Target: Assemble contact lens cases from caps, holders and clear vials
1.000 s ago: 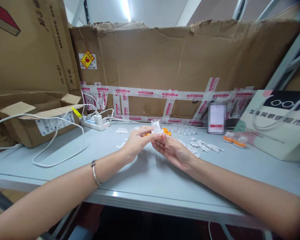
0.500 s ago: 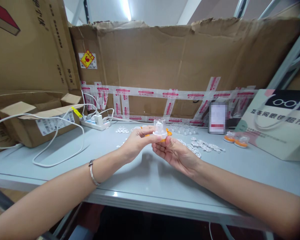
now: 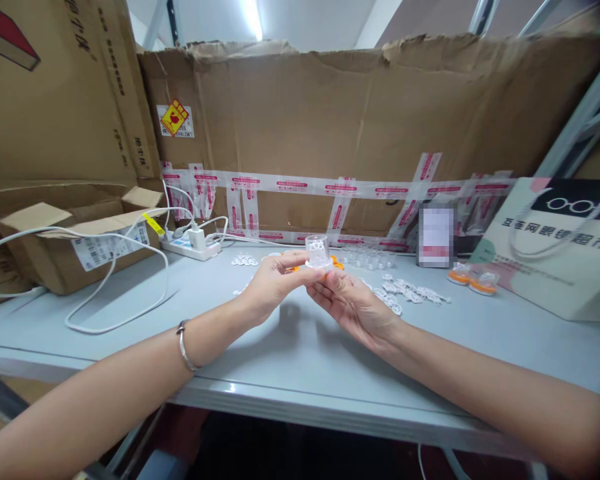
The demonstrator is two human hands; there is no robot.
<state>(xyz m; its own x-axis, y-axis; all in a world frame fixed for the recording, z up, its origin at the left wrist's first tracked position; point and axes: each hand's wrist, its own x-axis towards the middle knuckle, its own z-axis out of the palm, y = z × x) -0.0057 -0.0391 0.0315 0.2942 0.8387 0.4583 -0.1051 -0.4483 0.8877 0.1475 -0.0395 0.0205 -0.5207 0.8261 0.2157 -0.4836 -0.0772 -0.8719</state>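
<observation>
Gripping the clear cup (image 3: 319, 255) between thumb and fingers, the left hand (image 3: 275, 277) has it upright just above the tabletop (image 3: 300, 380), thumb laid across the front of its white rim! And there's the right hand (image 3: 357, 307), palm turned up, thumb and bunched fingertips closed on that same rim from below and to the right. Both hands meet at one piece, then, with the cup's underside lost behind the fingers. Look through the transparent wall: a white part (image 3: 317, 245) shows inside, up near the top.

Just behind the hands, orange pieces (image 3: 337, 263) peek out, partly covered. Beyond the right hand sits a cluster of clear cups (image 3: 370, 259); nearer to it come loose white parts (image 3: 415, 292), spread out to its right. Farther right of that hand, two orange-based units (image 3: 482, 285) stand side by side, next to a printed paper bag (image 3: 540, 253), with a blurred-out panel (image 3: 436, 237) upright behind them. Over past the left hand, small white pieces (image 3: 244, 260) lie in a group, and farther left is a white power strip (image 3: 195, 250). On the left wrist, a silver bracelet (image 3: 183, 343)!
</observation>
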